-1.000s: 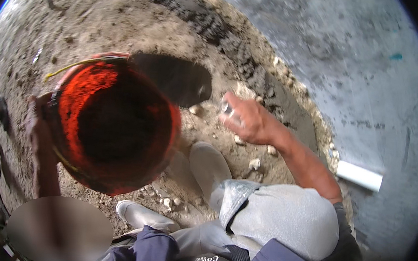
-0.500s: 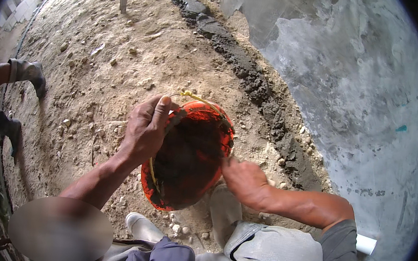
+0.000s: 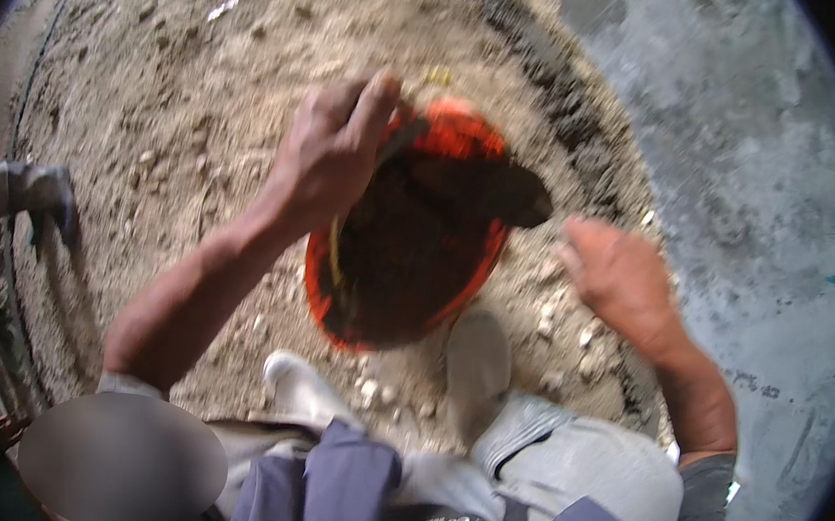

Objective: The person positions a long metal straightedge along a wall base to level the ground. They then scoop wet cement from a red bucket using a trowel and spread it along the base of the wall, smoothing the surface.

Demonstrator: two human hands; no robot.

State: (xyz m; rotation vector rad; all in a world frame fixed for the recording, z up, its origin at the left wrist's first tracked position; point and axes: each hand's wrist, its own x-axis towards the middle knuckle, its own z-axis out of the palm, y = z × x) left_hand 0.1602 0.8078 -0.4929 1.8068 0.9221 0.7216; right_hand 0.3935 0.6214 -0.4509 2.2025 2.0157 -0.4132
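Half a second ago the right hand was against the right rim of the bucket, with no blade in sight; now it stands off to the right, and the dark blade of the trowel shows across that rim; this suggests the blade has just come up out of the mouth, so the work looks mid-stroke.

The right hand is closed, it seems, on the trowel's handle, though blur hides the handle itself; the left hand is clamped on the bucket's upper left rim; the bucket is tilted, mouth toward the wearer, in front of the boots.

Inside, the orange wall is smeared with dark mix; the depth is too shadowed to tell how much is left, and whether the blade carries any cannot be told; a yellow cord runs along the bucket's left side; beyond, a dark strip lies on the soil beside the grey slab.
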